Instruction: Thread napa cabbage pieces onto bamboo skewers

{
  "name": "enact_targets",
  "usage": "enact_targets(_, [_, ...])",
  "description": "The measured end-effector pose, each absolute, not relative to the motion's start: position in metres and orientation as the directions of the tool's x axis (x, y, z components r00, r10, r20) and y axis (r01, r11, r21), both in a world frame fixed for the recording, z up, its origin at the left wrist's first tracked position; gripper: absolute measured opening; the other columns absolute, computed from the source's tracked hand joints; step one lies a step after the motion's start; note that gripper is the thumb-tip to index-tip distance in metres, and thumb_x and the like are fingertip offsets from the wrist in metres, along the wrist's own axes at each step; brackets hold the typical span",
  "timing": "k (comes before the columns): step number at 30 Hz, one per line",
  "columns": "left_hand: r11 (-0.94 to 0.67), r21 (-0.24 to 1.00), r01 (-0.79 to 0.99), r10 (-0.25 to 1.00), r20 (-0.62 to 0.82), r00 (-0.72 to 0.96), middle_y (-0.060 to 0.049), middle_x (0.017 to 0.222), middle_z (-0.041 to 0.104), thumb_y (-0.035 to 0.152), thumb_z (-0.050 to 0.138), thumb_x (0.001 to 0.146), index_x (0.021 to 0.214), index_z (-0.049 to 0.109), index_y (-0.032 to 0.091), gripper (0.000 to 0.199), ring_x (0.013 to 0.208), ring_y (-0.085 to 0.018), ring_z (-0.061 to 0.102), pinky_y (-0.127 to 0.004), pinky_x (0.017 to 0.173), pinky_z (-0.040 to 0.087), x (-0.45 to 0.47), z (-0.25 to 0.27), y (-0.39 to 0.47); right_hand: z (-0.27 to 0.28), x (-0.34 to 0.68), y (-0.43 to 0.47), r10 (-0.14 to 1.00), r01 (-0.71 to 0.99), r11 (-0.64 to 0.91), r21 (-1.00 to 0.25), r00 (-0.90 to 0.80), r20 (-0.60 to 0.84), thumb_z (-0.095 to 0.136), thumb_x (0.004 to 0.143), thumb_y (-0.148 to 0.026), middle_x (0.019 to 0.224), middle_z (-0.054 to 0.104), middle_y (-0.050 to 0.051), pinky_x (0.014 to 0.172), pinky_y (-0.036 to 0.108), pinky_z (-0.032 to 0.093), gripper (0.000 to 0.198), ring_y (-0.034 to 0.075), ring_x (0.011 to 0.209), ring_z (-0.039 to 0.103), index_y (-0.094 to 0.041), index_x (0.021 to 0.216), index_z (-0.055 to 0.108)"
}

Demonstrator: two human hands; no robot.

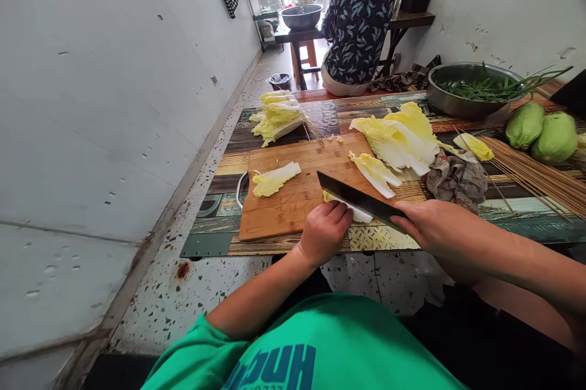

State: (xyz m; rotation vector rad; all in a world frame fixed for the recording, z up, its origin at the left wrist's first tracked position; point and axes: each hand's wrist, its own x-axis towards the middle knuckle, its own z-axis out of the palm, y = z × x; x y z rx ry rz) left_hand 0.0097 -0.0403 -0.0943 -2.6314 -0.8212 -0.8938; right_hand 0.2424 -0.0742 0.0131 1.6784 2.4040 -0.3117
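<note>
My right hand (419, 224) grips the handle of a kitchen knife (352, 195), its dark blade slanting up to the left above the cutting board (284, 210). Below the blade, my left hand (327, 223) is closed with curled fingers on a napa cabbage piece (361, 214), partly hidden by the knife and fingers. One cut cabbage piece (276, 179) lies on the left of the board. Another yellow-white piece (374, 173) rests at its right edge. Larger cabbage leaves (398, 137) are spread just behind that.
Stacked cabbage (277, 116) with thin skewers stands behind the board. To the right lie a crumpled cloth (456, 179), many bamboo skewers (535, 170), green gourds (553, 133) and a metal bowl (473, 91) of green vegetables. Another person (361, 18) sits beyond the table.
</note>
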Motion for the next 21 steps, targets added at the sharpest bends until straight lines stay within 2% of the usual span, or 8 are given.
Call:
enact_targets(6, [-0.796, -0.06, 0.603, 0.473, 0.56, 0.68, -0.012, 0.1, 0.074, 0.017, 0.044, 0.099, 0.105, 0.068, 0.014, 0.025, 0.09, -0.02, 0.066, -0.034, 0.076, 0.057, 0.01, -0.097, -0.039, 0.006, 0.222, -0.066, 0.902, 0.945, 0.321, -0.061, -0.325, -0.286, 0.044, 0.098, -0.025, 0.078, 0.074, 0.015, 0.052, 0.031, 0.032, 0.021, 0.028, 0.067, 0.071, -0.016, 0.096, 0.063])
enact_targets(9, [-0.798, -0.064, 0.599, 0.469, 0.557, 0.685, -0.012, 0.098, 0.074, 0.018, 0.046, 0.098, 0.103, 0.069, 0.013, 0.024, 0.088, -0.021, 0.066, -0.033, 0.073, 0.057, 0.011, -0.097, -0.037, 0.005, 0.206, -0.061, 0.925, 0.952, 0.29, -0.101, -0.306, -0.227, 0.049, 0.095, -0.021, 0.077, 0.074, 0.015, 0.052, 0.029, 0.033, 0.016, 0.026, 0.068, 0.071, -0.016, 0.092, 0.063])
enact_targets(12, [-0.804, -0.037, 0.594, 0.461, 0.593, 0.66, -0.011, 0.096, 0.074, 0.02, 0.047, 0.098, 0.1, 0.069, 0.014, 0.023, 0.088, -0.02, 0.067, -0.032, 0.076, 0.057, 0.006, -0.093, -0.037, 0.012, 0.208, -0.06, 0.958, 0.955, 0.231, -0.187, -0.258, -0.129, 0.05, 0.096, -0.028, 0.08, 0.074, 0.012, 0.056, 0.028, 0.037, 0.018, 0.024, 0.072, 0.071, -0.017, 0.089, 0.062])
enact_targets(17, [-0.73, -0.029, 0.682, 0.444, 0.739, 0.507, -0.009, 0.106, 0.075, 0.018, 0.045, 0.099, 0.11, 0.069, 0.017, 0.026, 0.102, -0.021, 0.067, -0.034, 0.093, 0.054, -0.027, -0.087, -0.042, 0.038, 0.256, -0.073, 0.997, 0.931, -0.038, -0.362, 0.059, 0.049, 0.03, 0.102, -0.044, 0.062, 0.067, 0.004, 0.051, 0.028, 0.041, 0.037, 0.018, 0.051, 0.062, -0.019, 0.094, 0.056])
enact_targets(21, [-0.649, -0.024, 0.761, 0.506, 0.733, 0.454, -0.011, 0.106, 0.075, 0.018, 0.045, 0.098, 0.11, 0.071, 0.017, 0.028, 0.102, -0.023, 0.067, -0.037, 0.093, 0.052, -0.055, -0.086, -0.036, 0.051, 0.311, -0.082, 0.947, 0.885, -0.223, -0.408, 0.296, 0.124, 0.046, 0.092, -0.051, 0.051, 0.063, 0.001, 0.047, 0.032, 0.04, 0.031, 0.021, 0.046, 0.059, -0.023, 0.086, 0.058])
